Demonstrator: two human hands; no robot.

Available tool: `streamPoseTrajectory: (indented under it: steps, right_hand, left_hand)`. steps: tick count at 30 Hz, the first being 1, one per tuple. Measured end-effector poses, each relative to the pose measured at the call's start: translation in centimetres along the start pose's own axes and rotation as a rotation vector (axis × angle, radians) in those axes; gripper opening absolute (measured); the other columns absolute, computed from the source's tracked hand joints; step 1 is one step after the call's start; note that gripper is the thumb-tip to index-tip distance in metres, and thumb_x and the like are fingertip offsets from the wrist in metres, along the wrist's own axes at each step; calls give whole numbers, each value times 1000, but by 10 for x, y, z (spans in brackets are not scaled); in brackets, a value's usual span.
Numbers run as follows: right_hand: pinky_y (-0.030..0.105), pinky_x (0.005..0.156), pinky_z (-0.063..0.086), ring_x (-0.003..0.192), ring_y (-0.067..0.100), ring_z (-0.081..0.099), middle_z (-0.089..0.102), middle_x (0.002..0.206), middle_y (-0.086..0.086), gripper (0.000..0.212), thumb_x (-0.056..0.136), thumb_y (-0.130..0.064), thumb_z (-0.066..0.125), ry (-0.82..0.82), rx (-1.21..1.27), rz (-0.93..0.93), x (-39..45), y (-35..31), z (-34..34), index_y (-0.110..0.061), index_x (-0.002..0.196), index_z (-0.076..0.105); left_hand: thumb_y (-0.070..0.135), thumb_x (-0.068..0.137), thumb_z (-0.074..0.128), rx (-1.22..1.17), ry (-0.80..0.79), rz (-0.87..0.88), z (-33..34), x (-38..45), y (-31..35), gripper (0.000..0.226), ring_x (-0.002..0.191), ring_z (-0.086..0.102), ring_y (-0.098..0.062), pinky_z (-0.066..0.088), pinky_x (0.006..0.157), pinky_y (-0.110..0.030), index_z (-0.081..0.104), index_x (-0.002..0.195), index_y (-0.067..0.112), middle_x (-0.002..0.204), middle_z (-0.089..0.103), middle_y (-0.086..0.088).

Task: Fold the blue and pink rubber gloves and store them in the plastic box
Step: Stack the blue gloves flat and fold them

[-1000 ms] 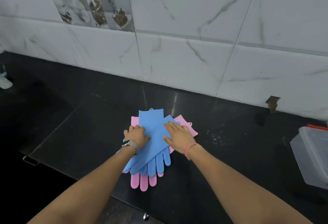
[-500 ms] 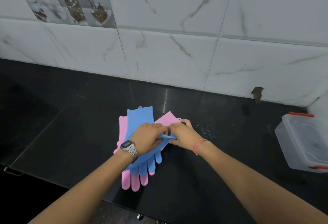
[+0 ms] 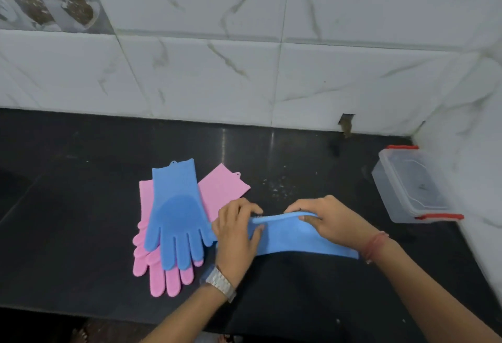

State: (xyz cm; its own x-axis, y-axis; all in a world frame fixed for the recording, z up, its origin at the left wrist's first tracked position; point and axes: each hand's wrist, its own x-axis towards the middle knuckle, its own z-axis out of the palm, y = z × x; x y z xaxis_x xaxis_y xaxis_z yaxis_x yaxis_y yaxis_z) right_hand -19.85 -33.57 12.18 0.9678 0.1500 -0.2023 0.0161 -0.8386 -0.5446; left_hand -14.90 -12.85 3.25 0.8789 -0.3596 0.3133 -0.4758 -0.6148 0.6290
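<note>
Head view — left hand [image 3: 237,236] and right hand [image 3: 328,220] pinch one blue glove [image 3: 293,236], fingers curled on it — plastic box [image 3: 413,185] at three o'clock

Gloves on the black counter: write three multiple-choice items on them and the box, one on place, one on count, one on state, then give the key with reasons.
1. Where does the plastic box stand?
A. right, by the side wall
B. left of the gloves
C. on the gloves

2. How many blue gloves show?
A. one
B. two
C. four

3. What state is the blue glove in the hands in?
A. lying flat, untouched
B. held by both hands
C. inside the box

Key: 1 A, it stands at the counter's right end by the wall. 2 B, a flat blue glove lies on the pink gloves, another is held. 3 B, left hand and right hand grip it.
</note>
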Motion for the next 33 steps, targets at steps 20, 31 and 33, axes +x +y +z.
streamPoseTrajectory:
  steps: [20,31,33]
  right_hand:
    - [33,68,44,89,23,63,61,104,-5,21,95,-22,41,80,-463,356,-79,-30,-12,-27,113,52]
    - [33,87,51,107,20,51,50,120,3,42,89,-1,54,145,-409,336,-58,3,26,-17,127,46]
    - [36,93,49,112,23,50,49,123,6,45,87,2,53,66,-391,348,-50,18,47,-13,129,46]
  left_hand:
    - [75,82,34,-1768,-531,-1091,92,-5,120,86,119,56,-34,48,96,-50,50,137,11,130,58,-16]
    - [80,82,26,-1631,-552,-1136,116,58,108,82,94,70,-32,57,77,-43,64,120,18,109,72,-15]
    - [72,89,27,-1455,-560,-1121,125,52,89,74,107,65,-31,52,92,-45,63,122,16,117,69,-14]
